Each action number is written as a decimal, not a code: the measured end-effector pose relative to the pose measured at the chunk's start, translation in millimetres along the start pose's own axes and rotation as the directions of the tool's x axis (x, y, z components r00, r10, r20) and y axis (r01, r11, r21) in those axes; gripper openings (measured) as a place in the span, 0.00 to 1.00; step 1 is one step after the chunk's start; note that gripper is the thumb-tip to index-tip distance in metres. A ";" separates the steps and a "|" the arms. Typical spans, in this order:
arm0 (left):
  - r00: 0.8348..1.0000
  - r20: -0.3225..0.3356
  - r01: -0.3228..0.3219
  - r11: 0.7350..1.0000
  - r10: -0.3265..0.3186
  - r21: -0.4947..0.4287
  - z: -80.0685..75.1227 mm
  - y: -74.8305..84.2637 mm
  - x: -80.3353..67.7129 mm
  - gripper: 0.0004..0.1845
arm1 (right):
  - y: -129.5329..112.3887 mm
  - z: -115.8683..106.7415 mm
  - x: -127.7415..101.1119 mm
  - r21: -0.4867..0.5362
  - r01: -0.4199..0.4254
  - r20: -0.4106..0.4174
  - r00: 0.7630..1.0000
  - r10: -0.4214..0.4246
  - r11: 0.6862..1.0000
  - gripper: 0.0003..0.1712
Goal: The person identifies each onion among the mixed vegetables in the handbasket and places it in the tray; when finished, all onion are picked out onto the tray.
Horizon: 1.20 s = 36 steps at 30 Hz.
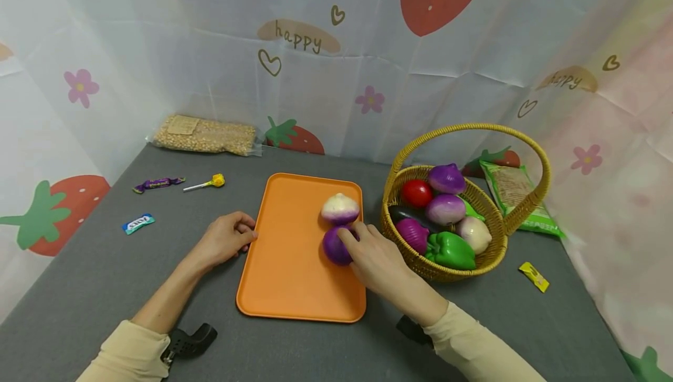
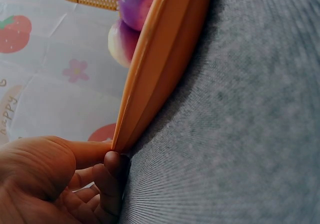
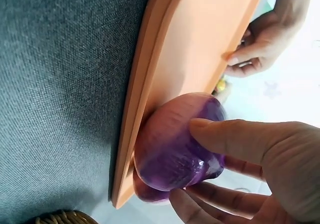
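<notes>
An orange tray (image 1: pixel 294 265) lies on the grey table. My left hand (image 1: pixel 226 237) pinches its left rim between thumb and curled fingers, as the left wrist view shows with the tray's side (image 2: pixel 165 59) close by. At the tray's right side my right hand (image 1: pixel 380 259) grips a purple turnip (image 1: pixel 335 246), thumb on one side and fingers round the other. Purple and pinkish skin shows on this turnip (image 3: pixel 175 144) in the right wrist view; whether its base touches the tray is hard to tell. Just behind it sits a white-and-purple turnip (image 1: pixel 339 208) on the tray.
Right of the tray stands a wicker basket (image 1: pixel 391 180) of toy vegetables, its tall handle arching upward. Behind it leans a green bag (image 1: pixel 517 195). A bag of kernels (image 1: pixel 205 136) lies at the back left. Wrapped candies (image 1: pixel 159 184) and a lollipop (image 1: pixel 217 180) lie left; a yellow candy (image 1: pixel 534 277) lies right.
</notes>
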State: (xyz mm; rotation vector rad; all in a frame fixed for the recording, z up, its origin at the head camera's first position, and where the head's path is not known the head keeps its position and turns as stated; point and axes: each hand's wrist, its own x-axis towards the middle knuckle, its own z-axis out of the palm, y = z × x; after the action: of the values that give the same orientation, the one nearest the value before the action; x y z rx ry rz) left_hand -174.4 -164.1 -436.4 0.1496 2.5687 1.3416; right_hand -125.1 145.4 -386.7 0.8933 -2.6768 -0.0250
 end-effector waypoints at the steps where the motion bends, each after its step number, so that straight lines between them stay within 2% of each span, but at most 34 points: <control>1: 1.000 0.001 0.002 1.000 -0.002 0.000 0.0 -0.1 0.1 0.15 | -0.2 0.2 0.7 0.001 -0.005 0.005 1.000 0.005 1.000 0.27; 13: 1.000 -0.002 -0.002 1.000 0.002 0.005 -0.1 -0.7 -0.1 0.15 | 1.1 2.9 6.2 -0.022 -0.025 -0.012 1.000 0.025 0.999 0.27; 23: 1.000 -0.002 -0.003 1.000 0.003 0.011 -0.3 -0.6 -0.1 0.15 | 2.4 7.8 10.7 -0.032 -0.026 -0.048 0.999 0.025 0.999 0.22; 36: 1.000 -0.005 -0.008 1.000 0.008 0.005 -0.1 -1.9 0.6 0.15 | 2.3 9.0 13.8 -0.023 -0.039 -0.034 0.999 0.038 0.999 0.19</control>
State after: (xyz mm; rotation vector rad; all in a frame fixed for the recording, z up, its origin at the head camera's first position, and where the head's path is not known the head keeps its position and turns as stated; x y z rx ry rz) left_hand -175.0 -165.2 -438.1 0.1573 2.5784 1.3399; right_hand -139.6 138.4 -391.0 0.8273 -2.6569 -0.0322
